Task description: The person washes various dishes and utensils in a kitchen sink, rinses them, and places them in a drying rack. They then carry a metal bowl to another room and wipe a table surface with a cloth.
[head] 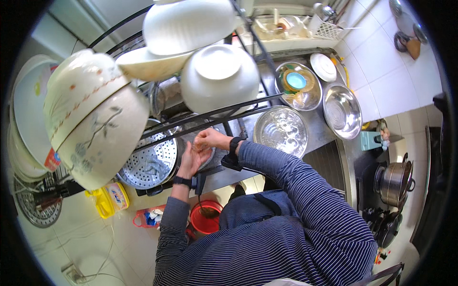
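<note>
My left hand [193, 159] is palm up, fingers curled, close against my right hand [212, 139]. Between the fingertips of both hands is a small translucent orange-brown item [199, 147], partly hidden and too small to name surely. A metal basin [212, 159] sits below the hands, mostly covered by them and by the rack. Left of my left hand is a perforated metal steamer tray [137, 168] on a pot, with several greyish pieces, possibly shrimp [157, 167], lying on it. A round metal pan [266, 130] with clear bubbly liquid stands right of my right hand.
A black wire dish rack [214, 111] with upturned white bowls [220, 80] and stacked patterned bowls [103, 132] overhangs the work area. Metal bowls [341, 111] stand at right. On the floor are a red bucket [206, 228] and a yellow jug [112, 200].
</note>
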Demonstrator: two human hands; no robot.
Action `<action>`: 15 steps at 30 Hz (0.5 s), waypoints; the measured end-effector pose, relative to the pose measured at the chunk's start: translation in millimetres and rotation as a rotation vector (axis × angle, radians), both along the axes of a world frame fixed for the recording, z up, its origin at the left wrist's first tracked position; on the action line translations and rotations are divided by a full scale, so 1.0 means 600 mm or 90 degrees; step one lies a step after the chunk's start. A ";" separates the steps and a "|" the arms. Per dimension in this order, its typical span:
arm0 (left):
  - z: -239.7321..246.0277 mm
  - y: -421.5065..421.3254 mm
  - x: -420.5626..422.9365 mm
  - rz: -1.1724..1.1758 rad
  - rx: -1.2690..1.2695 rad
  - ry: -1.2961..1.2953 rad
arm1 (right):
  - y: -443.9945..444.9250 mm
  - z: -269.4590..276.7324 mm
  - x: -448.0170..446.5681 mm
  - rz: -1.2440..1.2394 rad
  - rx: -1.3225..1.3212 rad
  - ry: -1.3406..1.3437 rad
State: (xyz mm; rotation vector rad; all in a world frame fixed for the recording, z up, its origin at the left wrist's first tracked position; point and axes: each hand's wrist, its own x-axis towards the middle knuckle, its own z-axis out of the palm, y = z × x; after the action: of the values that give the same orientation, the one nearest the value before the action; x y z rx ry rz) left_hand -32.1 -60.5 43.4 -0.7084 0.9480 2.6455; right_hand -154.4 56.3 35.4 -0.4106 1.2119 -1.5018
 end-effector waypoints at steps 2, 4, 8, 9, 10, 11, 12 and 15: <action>0.045 0.021 0.001 -0.198 -0.061 0.018 | 0.062 0.037 -0.027 -0.058 0.062 -0.019; 0.089 0.058 -0.006 -0.303 -0.196 0.046 | 0.154 0.078 -0.060 -0.104 0.050 -0.102; 0.142 0.157 -0.056 -0.496 -0.304 0.197 | 0.391 0.143 -0.157 -0.277 0.082 0.218; 0.146 0.186 -0.072 -0.538 -0.377 0.250 | 0.439 0.147 -0.184 -0.357 0.134 0.231; 0.146 0.215 -0.090 -0.581 -0.456 0.304 | 0.483 0.148 -0.207 -0.422 0.152 0.281; 0.144 0.242 -0.106 -0.620 -0.526 0.361 | 0.517 0.147 -0.237 -0.423 0.224 0.412; 0.139 0.267 -0.121 -0.654 -0.663 0.402 | 0.547 0.141 -0.256 -0.404 0.385 0.546; 0.112 0.331 -0.157 -0.711 -0.947 0.501 | 0.600 0.112 -0.293 -0.216 0.583 0.821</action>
State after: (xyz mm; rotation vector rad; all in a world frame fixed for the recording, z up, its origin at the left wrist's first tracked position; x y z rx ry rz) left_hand -126.0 137.8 110.6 0.6766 2.4519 0.8321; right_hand -330.0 416.0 102.4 -0.5521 2.9005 -0.6418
